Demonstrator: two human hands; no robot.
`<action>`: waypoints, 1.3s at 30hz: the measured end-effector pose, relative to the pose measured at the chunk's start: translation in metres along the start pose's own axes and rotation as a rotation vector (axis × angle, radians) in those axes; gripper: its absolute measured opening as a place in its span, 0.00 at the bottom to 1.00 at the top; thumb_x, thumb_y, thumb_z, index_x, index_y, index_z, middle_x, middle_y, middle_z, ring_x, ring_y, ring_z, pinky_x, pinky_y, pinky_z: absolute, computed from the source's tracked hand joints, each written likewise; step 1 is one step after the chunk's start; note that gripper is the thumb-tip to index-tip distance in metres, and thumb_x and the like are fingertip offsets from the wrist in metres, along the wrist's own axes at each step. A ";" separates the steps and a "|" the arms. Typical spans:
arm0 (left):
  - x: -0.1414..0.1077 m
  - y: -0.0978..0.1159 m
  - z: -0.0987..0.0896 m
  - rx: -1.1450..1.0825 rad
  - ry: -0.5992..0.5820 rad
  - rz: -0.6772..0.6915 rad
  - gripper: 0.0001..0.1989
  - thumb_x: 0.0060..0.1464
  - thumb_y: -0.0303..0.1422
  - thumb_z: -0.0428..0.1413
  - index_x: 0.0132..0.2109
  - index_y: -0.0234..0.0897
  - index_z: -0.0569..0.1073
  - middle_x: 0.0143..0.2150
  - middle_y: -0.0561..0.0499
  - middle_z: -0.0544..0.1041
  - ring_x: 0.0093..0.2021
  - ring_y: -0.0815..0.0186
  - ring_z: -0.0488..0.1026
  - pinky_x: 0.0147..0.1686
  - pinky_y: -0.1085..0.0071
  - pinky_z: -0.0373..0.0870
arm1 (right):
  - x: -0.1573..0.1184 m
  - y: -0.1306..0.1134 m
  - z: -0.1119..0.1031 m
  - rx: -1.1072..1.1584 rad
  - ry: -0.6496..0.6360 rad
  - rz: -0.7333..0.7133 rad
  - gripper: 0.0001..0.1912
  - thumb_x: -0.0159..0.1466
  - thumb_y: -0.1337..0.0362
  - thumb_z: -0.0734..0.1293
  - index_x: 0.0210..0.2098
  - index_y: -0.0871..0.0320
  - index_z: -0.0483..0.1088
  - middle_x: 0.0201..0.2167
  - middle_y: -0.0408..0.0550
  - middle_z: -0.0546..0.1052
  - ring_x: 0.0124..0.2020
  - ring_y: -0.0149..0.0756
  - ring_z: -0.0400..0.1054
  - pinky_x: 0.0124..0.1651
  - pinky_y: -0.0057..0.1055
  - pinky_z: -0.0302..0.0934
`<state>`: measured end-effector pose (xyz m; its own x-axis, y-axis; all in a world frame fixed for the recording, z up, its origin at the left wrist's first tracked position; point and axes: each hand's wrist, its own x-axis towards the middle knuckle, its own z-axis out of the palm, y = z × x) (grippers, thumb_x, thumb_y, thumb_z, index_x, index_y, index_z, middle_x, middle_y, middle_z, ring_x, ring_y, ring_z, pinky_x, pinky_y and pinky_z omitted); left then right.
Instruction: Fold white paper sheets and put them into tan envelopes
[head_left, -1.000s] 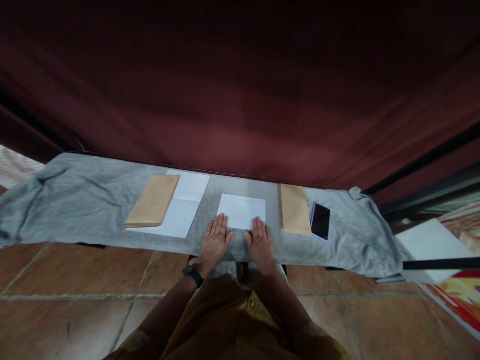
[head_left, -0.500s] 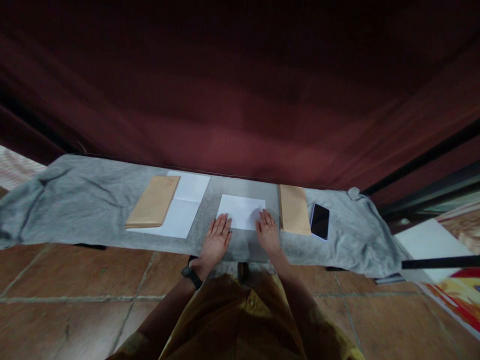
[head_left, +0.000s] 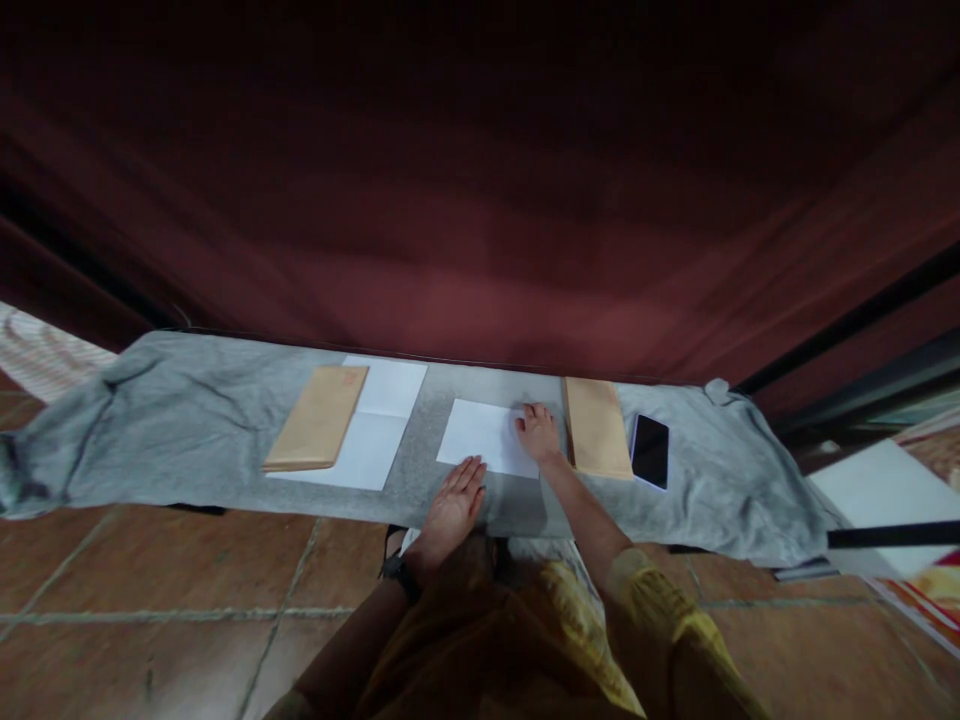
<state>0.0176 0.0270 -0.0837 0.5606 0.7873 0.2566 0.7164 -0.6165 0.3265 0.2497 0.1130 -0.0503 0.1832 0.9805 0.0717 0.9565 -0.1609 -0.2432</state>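
Observation:
A white sheet of paper, seemingly folded, lies flat on the grey cloth in front of me. My left hand rests open with fingers stretched out, the tips touching the paper's near edge. At the paper's right edge lies my right hand, palm down, its fingers slightly bent but apart near the far right corner. Left of the paper, a stack of brown envelopes partly covers creased white sheets. More brown envelopes lie just right of my right hand.
A phone with a dark screen lies beyond the right envelopes. Grey cloth covers the narrow table, bunched at both ends. A dark red curtain hangs behind it. A white board and a black bar are at the right.
My right hand has slid away from me along the paper's right edge, and its fingers have bent. My left hand stays flat by the near edge. The view has shifted slightly.

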 end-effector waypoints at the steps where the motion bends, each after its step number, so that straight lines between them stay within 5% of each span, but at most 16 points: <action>1: 0.000 0.000 -0.001 -0.005 -0.002 -0.003 0.24 0.72 0.35 0.44 0.69 0.35 0.67 0.71 0.42 0.68 0.73 0.58 0.62 0.69 0.54 0.64 | 0.001 0.001 -0.001 0.005 0.002 0.010 0.21 0.72 0.63 0.62 0.62 0.60 0.71 0.57 0.61 0.75 0.57 0.50 0.67 0.59 0.43 0.60; 6: 0.000 -0.002 -0.003 -0.014 0.004 -0.025 0.23 0.71 0.35 0.45 0.68 0.36 0.68 0.70 0.42 0.69 0.72 0.57 0.62 0.69 0.54 0.64 | -0.001 0.008 -0.005 0.081 -0.004 0.078 0.20 0.68 0.64 0.64 0.58 0.60 0.74 0.56 0.62 0.76 0.56 0.52 0.67 0.60 0.46 0.60; 10: 0.001 -0.003 -0.002 0.000 -0.014 -0.033 0.24 0.71 0.36 0.45 0.68 0.34 0.68 0.70 0.41 0.69 0.72 0.56 0.62 0.69 0.54 0.63 | -0.007 0.017 -0.008 0.179 -0.028 0.109 0.16 0.65 0.67 0.65 0.50 0.58 0.79 0.51 0.57 0.79 0.53 0.46 0.71 0.57 0.39 0.62; 20: 0.003 0.017 -0.007 0.069 0.025 -0.030 0.27 0.69 0.33 0.46 0.72 0.35 0.61 0.72 0.40 0.65 0.73 0.55 0.60 0.71 0.50 0.58 | -0.011 0.018 -0.022 0.612 -0.064 0.185 0.09 0.60 0.69 0.66 0.33 0.55 0.80 0.27 0.43 0.80 0.32 0.38 0.75 0.37 0.29 0.67; 27: 0.022 0.045 -0.025 0.048 0.051 -0.026 0.37 0.61 0.27 0.51 0.76 0.36 0.54 0.76 0.41 0.59 0.75 0.53 0.57 0.72 0.52 0.56 | -0.016 0.008 -0.059 0.997 -0.082 0.142 0.16 0.59 0.59 0.67 0.45 0.57 0.77 0.24 0.38 0.76 0.25 0.33 0.70 0.26 0.25 0.62; 31: 0.034 0.057 -0.034 -0.178 0.120 -0.112 0.37 0.60 0.27 0.51 0.75 0.38 0.55 0.74 0.41 0.63 0.72 0.52 0.62 0.70 0.51 0.61 | -0.026 -0.002 -0.088 1.266 -0.077 0.175 0.20 0.57 0.52 0.71 0.44 0.56 0.77 0.25 0.39 0.76 0.25 0.32 0.68 0.26 0.25 0.61; 34: 0.045 0.062 -0.041 -0.509 0.204 -0.264 0.29 0.62 0.28 0.50 0.69 0.39 0.67 0.67 0.43 0.73 0.66 0.53 0.70 0.66 0.52 0.67 | -0.034 -0.009 -0.107 1.401 -0.070 0.159 0.25 0.57 0.48 0.73 0.49 0.55 0.76 0.29 0.40 0.77 0.29 0.33 0.70 0.29 0.27 0.66; 37: 0.056 0.061 -0.047 -0.959 0.304 -0.540 0.18 0.67 0.39 0.50 0.57 0.36 0.76 0.54 0.42 0.82 0.55 0.54 0.79 0.55 0.56 0.77 | -0.038 -0.009 -0.111 1.457 0.020 0.096 0.28 0.65 0.43 0.66 0.56 0.54 0.72 0.40 0.48 0.80 0.38 0.37 0.75 0.39 0.32 0.72; 39: 0.060 0.056 -0.047 -1.241 0.348 -0.771 0.20 0.67 0.47 0.51 0.50 0.35 0.77 0.46 0.42 0.83 0.48 0.55 0.82 0.45 0.60 0.82 | -0.039 -0.003 -0.102 1.373 0.128 0.100 0.27 0.69 0.44 0.60 0.57 0.55 0.71 0.46 0.52 0.80 0.45 0.40 0.75 0.44 0.35 0.73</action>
<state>0.0721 0.0394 -0.0067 -0.0313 0.9806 -0.1937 -0.1162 0.1889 0.9751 0.2626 0.0633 0.0460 0.3281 0.9423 0.0668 -0.0364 0.0833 -0.9959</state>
